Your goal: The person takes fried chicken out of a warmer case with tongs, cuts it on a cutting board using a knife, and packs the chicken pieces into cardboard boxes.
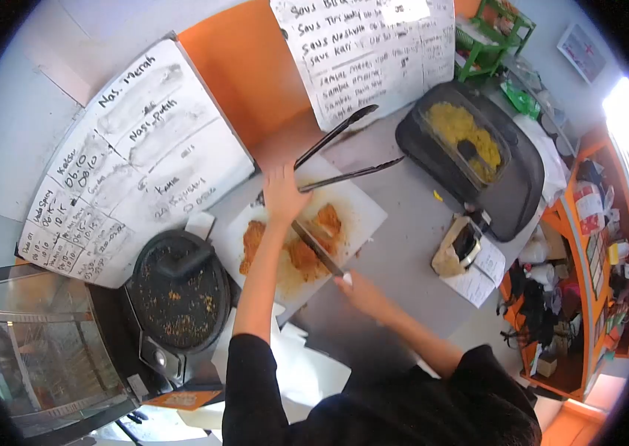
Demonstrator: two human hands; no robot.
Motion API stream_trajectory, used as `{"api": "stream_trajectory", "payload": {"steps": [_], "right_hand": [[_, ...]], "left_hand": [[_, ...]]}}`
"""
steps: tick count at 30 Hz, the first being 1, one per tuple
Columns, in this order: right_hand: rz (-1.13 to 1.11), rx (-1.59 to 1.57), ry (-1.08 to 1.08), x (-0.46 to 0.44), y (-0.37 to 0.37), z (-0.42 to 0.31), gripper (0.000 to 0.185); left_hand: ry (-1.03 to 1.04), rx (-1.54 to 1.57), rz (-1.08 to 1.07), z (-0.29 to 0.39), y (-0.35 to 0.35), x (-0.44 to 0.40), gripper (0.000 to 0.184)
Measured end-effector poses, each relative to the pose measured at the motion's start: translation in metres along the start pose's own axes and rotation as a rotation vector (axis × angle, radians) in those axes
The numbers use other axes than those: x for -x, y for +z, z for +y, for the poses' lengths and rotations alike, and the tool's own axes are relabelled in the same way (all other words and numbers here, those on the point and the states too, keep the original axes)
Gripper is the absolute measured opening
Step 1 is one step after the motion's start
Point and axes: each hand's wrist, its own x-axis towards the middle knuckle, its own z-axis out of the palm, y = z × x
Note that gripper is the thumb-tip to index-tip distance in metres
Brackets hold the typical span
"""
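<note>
Several pieces of browned meat [304, 257] lie on a white board [364, 215] on the worktop [412, 223]. A knife [319, 250] slants across them, its handle closed inside the right hand [362, 293]. Close to the blade's far end, the left hand [284, 196] is wrapped around the tongs [355, 174], whose 2 arms stand apart. Farther out sit a round black griddle [199, 316] and, opposite, yellow food [452, 123] in a container.

Fried pieces [326, 220]: orange-brown, I'd say
Cutting board [364, 217]: I see white with yellowish stains
Knife blade [317, 248]: silvery
Tongs [351, 175]: black
Table [397, 215]: grey
Wall panel [229, 67]: orange
</note>
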Motion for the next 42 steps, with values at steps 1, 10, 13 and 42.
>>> {"api": "stream_trajectory", "payload": {"steps": [1,10,13,42], "right_hand": [[-0.033,-0.007,-0.002,0.010,-0.002,0.000,0.043],[-0.071,0.065,-0.040,0.044,-0.027,-0.049,0.042],[-0.042,0.106,-0.016,0.040,-0.011,-0.047,0.042],[-0.038,0.339,-0.114,-0.007,-0.073,-0.012,0.046]], "left_hand": [[-0.005,-0.023,-0.041,-0.003,0.007,0.001,0.069],[-0.095,-0.044,0.069,-0.002,-0.030,0.008,0.071],[-0.190,-0.031,-0.024,0.002,-0.035,0.014,0.072],[-0.277,0.022,0.085,0.021,0.012,-0.014,0.070]]}}
